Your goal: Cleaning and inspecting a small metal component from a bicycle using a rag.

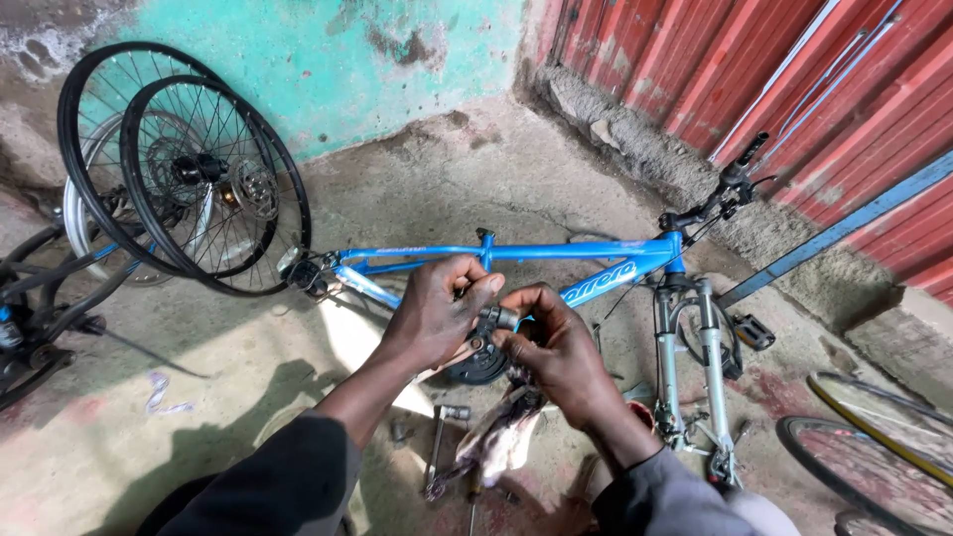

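A blue bicycle frame (516,252) without wheels stands upside-down-free on the concrete, its handlebar (717,189) to the right and silver fork (695,367) pointing down. My left hand (442,308) and my right hand (551,342) meet in front of the frame, both gripping a small dark metal part (499,318) between the fingertips. Just below the hands sits the black chainring (480,363). A dirty rag (496,437) hangs under my right hand.
Two black spoked wheels (199,169) lean against the turquoise wall at the left, beside another dark bike frame (40,298). Metal tools (439,437) lie on the ground near my arms. More wheel rims (874,447) lie at the right, under a red corrugated wall (794,69).
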